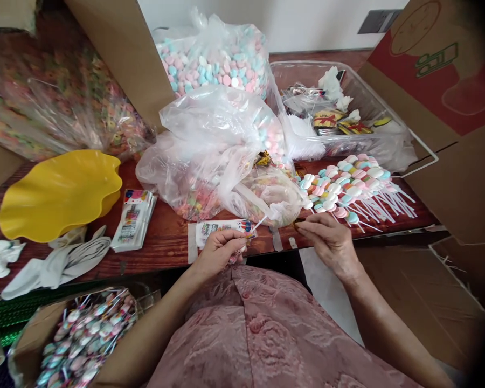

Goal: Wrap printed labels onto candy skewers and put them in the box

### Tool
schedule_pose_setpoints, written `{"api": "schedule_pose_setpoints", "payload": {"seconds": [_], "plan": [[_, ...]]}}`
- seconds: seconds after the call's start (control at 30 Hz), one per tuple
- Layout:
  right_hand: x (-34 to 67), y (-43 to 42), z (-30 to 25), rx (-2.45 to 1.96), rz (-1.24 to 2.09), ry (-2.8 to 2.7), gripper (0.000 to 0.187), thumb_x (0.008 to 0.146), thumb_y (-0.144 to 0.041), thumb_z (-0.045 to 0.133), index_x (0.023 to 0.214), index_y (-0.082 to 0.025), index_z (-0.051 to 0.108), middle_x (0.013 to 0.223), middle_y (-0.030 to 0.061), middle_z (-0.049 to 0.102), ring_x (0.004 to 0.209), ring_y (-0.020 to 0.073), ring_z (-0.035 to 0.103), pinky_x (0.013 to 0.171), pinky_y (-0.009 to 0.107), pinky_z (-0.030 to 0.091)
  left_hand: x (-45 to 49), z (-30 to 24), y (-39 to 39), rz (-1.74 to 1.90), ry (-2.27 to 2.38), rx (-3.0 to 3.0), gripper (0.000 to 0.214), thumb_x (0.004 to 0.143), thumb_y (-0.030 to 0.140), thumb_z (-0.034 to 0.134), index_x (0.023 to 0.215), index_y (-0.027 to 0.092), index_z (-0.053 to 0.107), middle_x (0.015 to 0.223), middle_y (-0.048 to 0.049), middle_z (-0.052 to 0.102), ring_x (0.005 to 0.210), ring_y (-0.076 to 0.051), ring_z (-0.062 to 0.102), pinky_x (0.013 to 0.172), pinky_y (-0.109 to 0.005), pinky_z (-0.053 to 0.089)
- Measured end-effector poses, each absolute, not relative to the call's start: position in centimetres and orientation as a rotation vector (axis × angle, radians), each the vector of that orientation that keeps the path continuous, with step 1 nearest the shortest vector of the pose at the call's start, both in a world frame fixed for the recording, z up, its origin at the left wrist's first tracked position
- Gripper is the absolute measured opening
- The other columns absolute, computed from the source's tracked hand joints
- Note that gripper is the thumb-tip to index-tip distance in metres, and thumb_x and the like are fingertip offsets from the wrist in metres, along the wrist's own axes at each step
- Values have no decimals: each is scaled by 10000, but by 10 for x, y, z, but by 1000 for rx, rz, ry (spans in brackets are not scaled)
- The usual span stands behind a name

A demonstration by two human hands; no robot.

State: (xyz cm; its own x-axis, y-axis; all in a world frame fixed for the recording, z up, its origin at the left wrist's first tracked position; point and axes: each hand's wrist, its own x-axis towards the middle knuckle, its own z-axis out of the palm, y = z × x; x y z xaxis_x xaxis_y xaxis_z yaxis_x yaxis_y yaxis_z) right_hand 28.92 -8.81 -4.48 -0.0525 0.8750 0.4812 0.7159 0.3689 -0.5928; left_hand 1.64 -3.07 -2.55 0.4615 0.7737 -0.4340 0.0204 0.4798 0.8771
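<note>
My left hand (219, 252) is closed near the table's front edge. It pinches a candy lollipop by its wrapped end, with the white stick (259, 223) pointing up and to the right. Fingers hide most of the candy. To the right, my right hand (332, 243) pinches a small gold twist tie (298, 221) between thumb and fingertips. Just beyond my left hand lies a printed candy wrapper (210, 229) on the table. A stack of candy lollipops (347, 183) with white sticks lies beyond my right hand.
Clear bags of pastel candies (226, 64) stand at the back. A plastic bin (359, 81) with packets is at the back right, beside a cardboard box (461, 178). Leftward are a yellow bowl (56, 194), a wrapper stack (133, 221) and, below, a box of wrapped lollipops (89, 334).
</note>
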Motion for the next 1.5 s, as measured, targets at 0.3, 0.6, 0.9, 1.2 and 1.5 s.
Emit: {"api": "schedule_pose_setpoints", "payload": {"seconds": [0.3, 0.6, 0.9, 1.2, 1.5], "plan": [[275, -94, -67, -1401, -189, -1891, 234, 846, -61, 600, 1014, -186, 705, 1003, 86, 664, 888, 185, 646, 768, 303, 545, 3, -29, -36, 681, 1088, 956, 302, 665, 404, 755, 816, 145, 721, 551, 25, 605, 407, -40, 457, 403, -155, 301], [255, -97, -54, -1444, -199, -2253, 158, 862, -96, 594, 880, -205, 707, 903, 54, 666, 821, 193, 525, 699, 317, 427, 0, -31, -29, 761, 1122, 925, 299, 644, 405, 769, 771, 137, 731, 607, 0, 649, 444, -63, 529, 439, -172, 398], [252, -71, -62, -1424, 35, -2313, 152, 908, -115, 511, 829, -181, 623, 969, 81, 621, 915, 223, 514, 793, 374, 413, -2, -28, -32, 779, 1158, 860, 288, 631, 386, 772, 765, 135, 726, 571, 8, 629, 417, -55, 503, 408, -159, 323], [228, -70, -22, -1199, 287, -1622, 125, 892, -114, 571, 887, -234, 608, 871, 21, 593, 858, 187, 564, 786, 366, 440, 22, -29, -28, 732, 1031, 938, 293, 671, 417, 731, 715, 130, 696, 534, 29, 563, 409, -34, 414, 425, -177, 313], [177, -53, -42, -1168, 364, -1801, 286, 935, -123, 507, 1106, -247, 700, 962, 56, 705, 865, 184, 638, 743, 345, 505, 28, -26, -29, 810, 952, 889, 197, 722, 324, 655, 668, 135, 644, 541, 37, 494, 460, -44, 391, 470, -186, 316]]}}
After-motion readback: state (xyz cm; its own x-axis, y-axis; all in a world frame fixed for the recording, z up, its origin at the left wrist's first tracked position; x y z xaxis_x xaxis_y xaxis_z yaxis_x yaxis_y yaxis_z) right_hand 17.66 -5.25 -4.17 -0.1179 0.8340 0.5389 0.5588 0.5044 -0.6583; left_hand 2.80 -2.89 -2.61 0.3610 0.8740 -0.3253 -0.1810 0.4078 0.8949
